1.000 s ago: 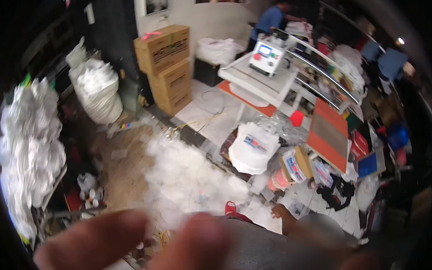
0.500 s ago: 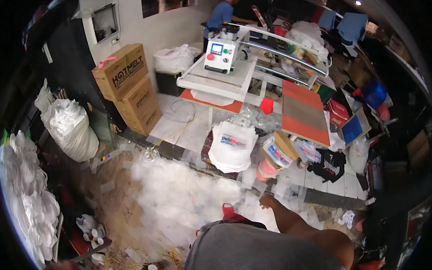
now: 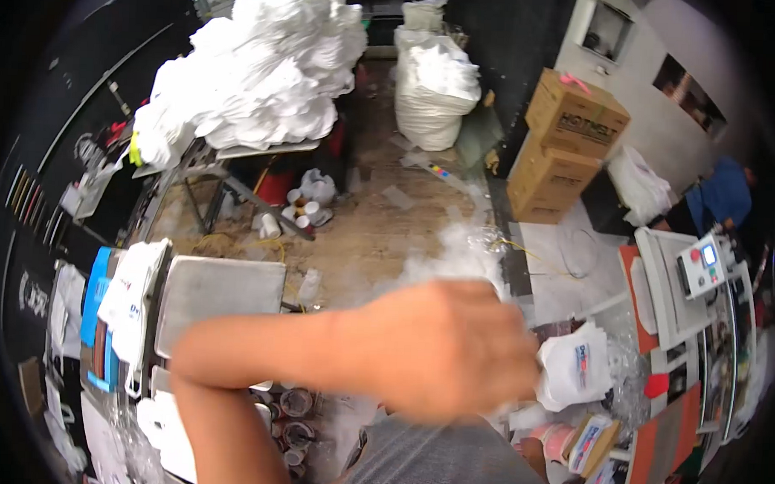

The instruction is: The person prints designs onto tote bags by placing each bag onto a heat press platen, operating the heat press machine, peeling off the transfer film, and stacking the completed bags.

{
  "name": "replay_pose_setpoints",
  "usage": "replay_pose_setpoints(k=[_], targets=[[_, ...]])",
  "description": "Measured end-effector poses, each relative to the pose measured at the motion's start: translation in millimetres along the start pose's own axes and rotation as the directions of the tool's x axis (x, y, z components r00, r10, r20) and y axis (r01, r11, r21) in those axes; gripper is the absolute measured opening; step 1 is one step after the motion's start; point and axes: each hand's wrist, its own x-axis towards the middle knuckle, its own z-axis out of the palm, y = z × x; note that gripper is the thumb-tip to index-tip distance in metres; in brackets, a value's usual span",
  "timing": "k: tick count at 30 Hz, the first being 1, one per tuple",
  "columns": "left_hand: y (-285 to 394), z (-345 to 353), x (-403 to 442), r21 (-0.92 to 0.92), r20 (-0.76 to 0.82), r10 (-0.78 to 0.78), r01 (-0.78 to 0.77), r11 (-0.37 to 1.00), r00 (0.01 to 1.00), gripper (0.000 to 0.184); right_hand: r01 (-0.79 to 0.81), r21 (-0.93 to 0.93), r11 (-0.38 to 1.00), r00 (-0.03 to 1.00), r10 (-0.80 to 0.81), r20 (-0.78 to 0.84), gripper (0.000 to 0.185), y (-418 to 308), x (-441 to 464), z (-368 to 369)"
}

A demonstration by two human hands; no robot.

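Note:
My left hand [image 3: 465,351] is raised in the middle of the view, smeared by motion. Its back faces me and the fingers look curled in, with nothing showing in them. The left forearm crosses from the left over my grey shirt [image 3: 448,462]. Beyond the knuckles, to the right, sits a stack of white printed bags [image 3: 575,365]; I see no contact with it. Only a dark strip of skin shows at the shirt's right edge, probably my right arm, and the hand itself is not visible.
A large pile of white bags [image 3: 265,76] lies on a table at the back. Nearby stand a stuffed white sack [image 3: 435,99] and stacked cartons [image 3: 560,180]. At right are a heat press [image 3: 676,286] and a person in blue [image 3: 720,198]. A grey platen [image 3: 219,300] is at left.
My view has swung left, so the press and cartons now sit at the right. My left arm has come up into view; the right hand, seen earlier beside the shirt, no longer shows.

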Motion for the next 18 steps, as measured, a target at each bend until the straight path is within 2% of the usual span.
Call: replay_pose_setpoints(k=[1,2,3,5,6,7,8,9,10,11,12,13,15,16,18], targets=[[-16.6,20.7,-18.9,-0.091,0.004,-0.145,0.145,0.985,0.989,0.012,0.009,-0.076,0.997,0.965,-0.029,-0.261,0.020,-1.6,-16.6,22.6],[-32.8,44.8,-41.4,-0.181,-0.060,-0.351,0.335,0.925,0.935,0.010,0.010,-0.084,0.996,0.967,-0.031,-0.251,0.020,-12.4,-42.9,44.6],[-50.4,75.5,-73.5,-0.214,-0.052,-0.544,0.523,0.825,0.838,0.012,0.289,-0.495,0.820,0.924,-0.374,-0.082,0.021,-22.3,-65.0,53.5],[-77.0,155.8,-159.7,-0.263,-0.004,-0.869,0.837,0.479,0.496,0.014,0.527,-0.737,0.423,0.771,-0.602,0.206,0.021,-39.0,-73.7,75.3],[-83.1,205.5,-219.9,-0.247,0.034,-0.944,0.918,0.310,0.328,0.020,0.422,-0.262,0.868,0.906,-0.392,0.161,0.025,-37.3,-47.9,51.3],[-80.2,265.4,-295.7,-0.196,0.024,-0.985,0.967,0.165,0.173,0.024,0.083,0.295,0.952,0.951,-0.164,0.263,0.028,-34.3,-32.9,36.1],[-66.5,322.2,-383.4,-0.022,0.166,-0.986,1.000,-0.020,-0.016,0.029,0.087,0.305,0.948,0.949,-0.172,0.263,0.028,-32.1,-36.7,48.7],[-36.1,362.4,-463.6,0.218,0.450,-0.884,0.976,-0.025,-0.124,0.031,0.250,0.080,0.965,0.968,-0.249,-0.022,0.033,-33.5,-43.5,67.4],[22.6,387.9,-504.0,0.295,0.416,-0.721,0.832,-0.469,-0.554,0.032,0.253,-0.197,0.947,0.902,-0.305,-0.305,0.037,-35.1,-51.0,87.2],[64.3,394.2,-531.7,0.456,0.507,-0.541,0.742,-0.492,-0.671,0.032,0.350,0.011,0.937,0.934,-0.349,-0.079,0.037,-4.3,-8.1,39.3],[98.8,389.0,-543.9,0.561,0.591,-0.374,0.697,-0.446,-0.715,0.031,0.325,0.265,0.908,0.913,-0.374,0.164,0.037,25.8,34.6,-8.2],[124.8,383.7,-547.8,0.603,0.647,-0.250,0.684,-0.410,-0.721,0.031,0.188,0.447,0.875,0.842,-0.378,0.385,0.037,38.9,39.0,-19.9],[151.1,372.3,-543.5,0.603,0.707,-0.132,0.690,-0.402,-0.695,0.031,0.116,0.263,0.958,0.970,-0.166,0.178,0.033,54.0,18.6,-9.7],[154.5,370.6,-542.8,0.581,0.732,-0.111,0.701,-0.414,-0.672,0.031,0.160,0.061,0.985,0.977,-0.149,-0.154,0.033,43.0,13.9,8.6],[154.1,373.7,-546.0,0.531,0.767,-0.118,0.727,-0.436,-0.631,0.030,0.194,-0.049,0.980,0.924,-0.200,-0.326,0.032,-2.0,-25.3,61.2]])
